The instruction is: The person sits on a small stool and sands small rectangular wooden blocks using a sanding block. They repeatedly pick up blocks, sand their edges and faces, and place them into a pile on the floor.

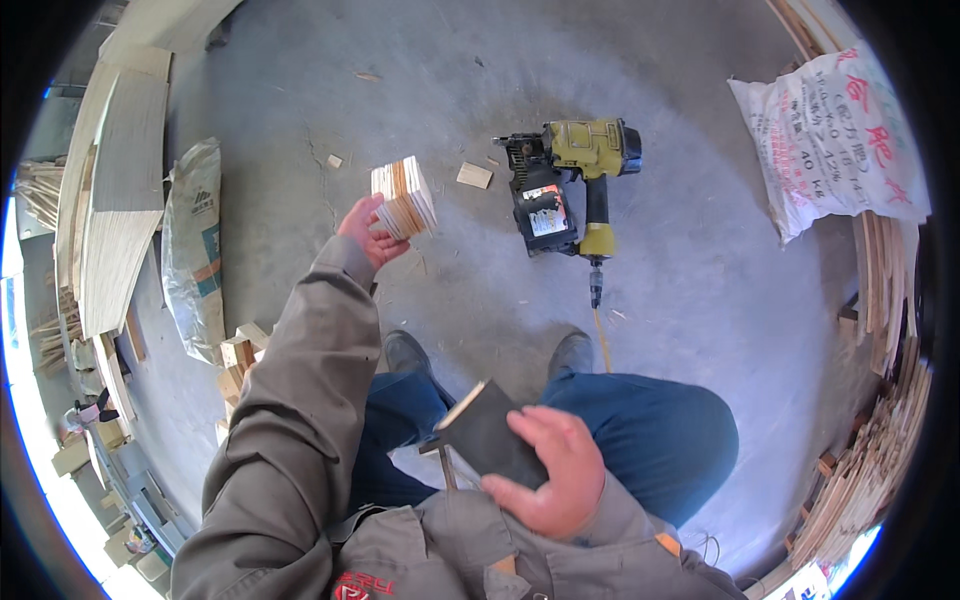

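Note:
Out ahead on the left, my left hand [371,233] is closed on a stack of thin square wooden pieces [404,197], thumb on one side and fingers curled along the near side. Whether the stack touches the floor, I cannot tell. Close to my body, my right hand [556,472] grips the right end of a dark-faced wooden block [490,445] with a pale edge. The block is between my knees; what is under it is mostly hidden.
A yellow-and-black coil nail gun [585,155] lies on the floor ahead, its hose running toward me. Small wood scraps [474,176] lie near it. Sacks [830,145] and stacked boards [125,200] line both sides. Wooden blocks [238,355] sit beside my left arm.

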Action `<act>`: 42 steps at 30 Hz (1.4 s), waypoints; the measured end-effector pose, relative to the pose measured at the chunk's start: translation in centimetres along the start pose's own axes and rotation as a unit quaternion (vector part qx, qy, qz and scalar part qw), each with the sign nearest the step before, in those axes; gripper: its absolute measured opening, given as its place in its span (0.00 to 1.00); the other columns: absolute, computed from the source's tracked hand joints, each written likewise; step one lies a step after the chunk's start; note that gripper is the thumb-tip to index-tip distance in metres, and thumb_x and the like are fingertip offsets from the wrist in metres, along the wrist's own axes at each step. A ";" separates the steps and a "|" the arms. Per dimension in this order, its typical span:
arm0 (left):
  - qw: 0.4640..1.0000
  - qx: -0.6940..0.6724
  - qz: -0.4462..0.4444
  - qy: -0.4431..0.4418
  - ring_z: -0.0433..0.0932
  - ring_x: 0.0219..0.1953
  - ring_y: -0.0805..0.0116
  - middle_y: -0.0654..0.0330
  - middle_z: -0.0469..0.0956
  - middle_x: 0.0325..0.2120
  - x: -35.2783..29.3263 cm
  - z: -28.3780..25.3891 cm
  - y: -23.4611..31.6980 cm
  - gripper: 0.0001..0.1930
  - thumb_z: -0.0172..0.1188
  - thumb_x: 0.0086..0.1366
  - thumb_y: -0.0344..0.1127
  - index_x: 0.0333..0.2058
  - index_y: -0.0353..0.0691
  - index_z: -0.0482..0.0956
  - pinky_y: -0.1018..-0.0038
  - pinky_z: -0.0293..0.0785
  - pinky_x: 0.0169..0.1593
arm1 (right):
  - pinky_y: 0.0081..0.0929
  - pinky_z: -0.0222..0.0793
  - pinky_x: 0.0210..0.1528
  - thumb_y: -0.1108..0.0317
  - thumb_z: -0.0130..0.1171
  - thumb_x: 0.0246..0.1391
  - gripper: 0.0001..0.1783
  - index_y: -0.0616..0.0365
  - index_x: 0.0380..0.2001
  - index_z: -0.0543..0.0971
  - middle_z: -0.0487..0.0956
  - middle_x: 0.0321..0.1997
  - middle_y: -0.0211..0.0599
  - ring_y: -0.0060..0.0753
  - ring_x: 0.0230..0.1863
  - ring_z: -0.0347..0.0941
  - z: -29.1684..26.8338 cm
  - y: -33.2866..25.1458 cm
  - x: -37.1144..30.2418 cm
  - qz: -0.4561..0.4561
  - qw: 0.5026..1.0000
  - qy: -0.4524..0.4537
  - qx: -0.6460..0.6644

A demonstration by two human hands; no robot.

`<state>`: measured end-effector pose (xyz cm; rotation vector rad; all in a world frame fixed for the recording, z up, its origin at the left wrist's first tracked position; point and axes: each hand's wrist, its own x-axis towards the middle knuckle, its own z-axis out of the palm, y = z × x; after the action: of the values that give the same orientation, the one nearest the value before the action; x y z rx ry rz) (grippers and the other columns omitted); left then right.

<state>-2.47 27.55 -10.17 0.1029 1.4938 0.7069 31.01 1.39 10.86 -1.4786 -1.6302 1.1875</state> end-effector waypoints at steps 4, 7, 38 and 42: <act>0.998 -0.013 0.034 -0.059 0.79 0.52 0.43 0.40 0.72 0.53 -8.9 -1.0 -3.1 0.37 0.65 0.63 0.53 0.65 0.43 0.63 0.47 0.79 0.55 | 0.42 0.74 0.57 0.62 0.80 0.38 0.38 0.65 0.54 0.78 0.79 0.53 0.53 0.54 0.53 0.77 -0.1 0.1 -2.2 -0.044 0.997 0.042 -0.039; 0.992 -0.010 0.073 -0.103 0.79 0.53 0.43 0.40 0.72 0.53 -15.3 -1.3 -6.2 0.35 0.64 0.65 0.50 0.64 0.39 0.62 0.50 0.79 0.56 | 0.42 0.74 0.57 0.61 0.77 0.41 0.37 0.65 0.55 0.78 0.79 0.52 0.55 0.54 0.53 0.77 0.1 0.8 -3.3 -0.054 0.992 0.093 -0.070; 0.964 -0.051 0.139 -0.220 0.79 0.54 0.61 0.56 0.79 0.52 -27.9 -4.9 -22.4 0.33 0.68 0.60 0.37 0.63 0.38 0.70 0.62 0.75 0.57 | 0.35 0.73 0.59 0.57 0.72 0.54 0.37 0.64 0.62 0.74 0.79 0.57 0.55 0.43 0.57 0.78 7.1 1.0 -5.3 0.057 0.991 0.096 0.068; 0.970 -0.045 0.170 -0.167 0.75 0.56 0.61 0.57 0.76 0.54 -28.6 -4.1 -21.6 0.36 0.69 0.58 0.36 0.64 0.39 0.68 0.59 0.70 0.59 | 0.40 0.69 0.64 0.53 0.71 0.52 0.39 0.63 0.63 0.73 0.77 0.59 0.56 0.50 0.60 0.74 7.8 2.1 -4.8 0.027 0.996 0.087 -0.018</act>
<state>3.93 -5.04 3.85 0.3969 1.1287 0.9801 25.71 -4.97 6.43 -1.6110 -1.5110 1.0317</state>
